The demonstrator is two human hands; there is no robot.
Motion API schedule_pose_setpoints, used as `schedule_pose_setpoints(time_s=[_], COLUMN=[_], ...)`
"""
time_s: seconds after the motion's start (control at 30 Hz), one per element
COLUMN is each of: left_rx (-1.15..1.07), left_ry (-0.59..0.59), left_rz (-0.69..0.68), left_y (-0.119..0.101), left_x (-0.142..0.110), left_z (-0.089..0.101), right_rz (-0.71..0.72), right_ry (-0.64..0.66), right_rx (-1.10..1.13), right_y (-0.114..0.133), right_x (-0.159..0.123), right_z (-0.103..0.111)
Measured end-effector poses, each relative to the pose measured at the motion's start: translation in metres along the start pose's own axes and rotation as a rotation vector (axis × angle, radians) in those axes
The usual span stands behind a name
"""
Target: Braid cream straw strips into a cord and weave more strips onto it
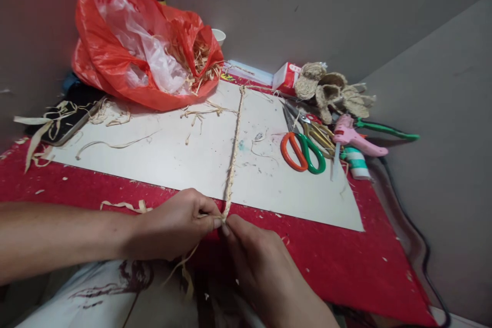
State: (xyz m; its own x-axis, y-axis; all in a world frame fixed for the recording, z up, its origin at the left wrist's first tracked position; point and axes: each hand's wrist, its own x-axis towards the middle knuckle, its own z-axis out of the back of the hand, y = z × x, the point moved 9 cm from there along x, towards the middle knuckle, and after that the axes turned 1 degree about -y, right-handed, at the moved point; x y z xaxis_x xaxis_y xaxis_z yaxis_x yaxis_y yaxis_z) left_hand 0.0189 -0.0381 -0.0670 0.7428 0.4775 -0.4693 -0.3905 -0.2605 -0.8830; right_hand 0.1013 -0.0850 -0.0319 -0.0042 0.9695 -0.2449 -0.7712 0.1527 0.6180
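A thin braid of pale straw-like fibre [233, 159] runs straight from the far side of a white board down to my two hands at its near end. My left hand [184, 220] is closed, thumb and forefinger pinching strands at the braid's tip. My right hand [257, 251] pinches the same end from the other side, its fingers partly hidden beneath. Loose strands [182, 266] hang below my hands. The braid's far end meets a knot-like lump [242, 90] near the board's back edge; what fixes it there I cannot make out.
Under the white board [192, 154] lies a red cloth [326, 261]. A red plastic bag [115, 56] with raffia-like fibre stands at back left, beside a dark phone [73, 118]. To the right lie scissors [302, 151], a pink glue gun [357, 138], a striped roll [357, 163] and woven pieces [330, 89].
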Motion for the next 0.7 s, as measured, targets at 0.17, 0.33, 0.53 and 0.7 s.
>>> schedule_pose_setpoints(time_s=[0.17, 0.33, 0.53, 0.7], left_rx=[0.069, 0.387, 0.658, 0.778], left_ry=[-0.036, -0.073, -0.038, -0.056], left_rz=[-0.032, -0.249, -0.375, -0.295], left_y=[-0.004, -0.027, -0.045, -0.050], left_x=[0.000, -0.005, -0.015, -0.017], left_z=[0.002, 0.005, 0.001, 0.007], right_rz=[-0.041, -0.228, -0.340, -0.372], right_ry=[0.101, 0.125, 0.020, -0.071], right_rx=[0.490, 0.863, 1.020, 0.947], right_y=[-0.002, -0.016, -0.022, -0.024], right_x=[0.004, 0.007, 0.005, 0.001], right_z=[-0.005, -0.022, -0.032, -0.031])
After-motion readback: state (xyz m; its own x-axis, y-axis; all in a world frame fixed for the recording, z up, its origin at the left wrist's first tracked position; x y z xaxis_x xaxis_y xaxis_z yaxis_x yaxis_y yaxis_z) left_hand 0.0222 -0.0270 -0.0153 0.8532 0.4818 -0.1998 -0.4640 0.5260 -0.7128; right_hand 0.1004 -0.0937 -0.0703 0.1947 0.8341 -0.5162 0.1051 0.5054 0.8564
